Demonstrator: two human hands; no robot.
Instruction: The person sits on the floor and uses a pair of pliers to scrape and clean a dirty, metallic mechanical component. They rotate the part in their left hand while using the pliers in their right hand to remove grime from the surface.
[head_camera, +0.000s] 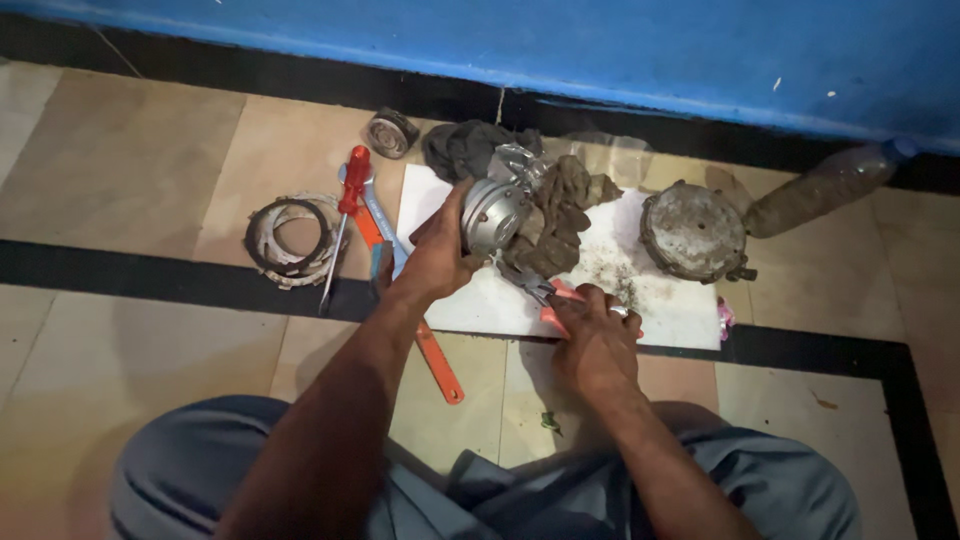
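Observation:
My left hand (437, 250) grips a round silver metal engine part (493, 213) and holds it up over a white sheet (660, 300) on the floor. A dirty brown rag (560, 215) hangs against the part's right side. My right hand (597, 335) is closed on the orange handles of a pair of pliers (540, 290); the jaws point up toward the underside of the part.
Left of the sheet lie a red-handled screwdriver (352, 185), a spanner (375, 210), an orange-handled tool (440, 365) and stacked ring plates (290, 240). A round dirty cover (693, 232) sits on the sheet's right end, a plastic bottle (825, 185) by the blue wall, a small round part (390, 133) behind.

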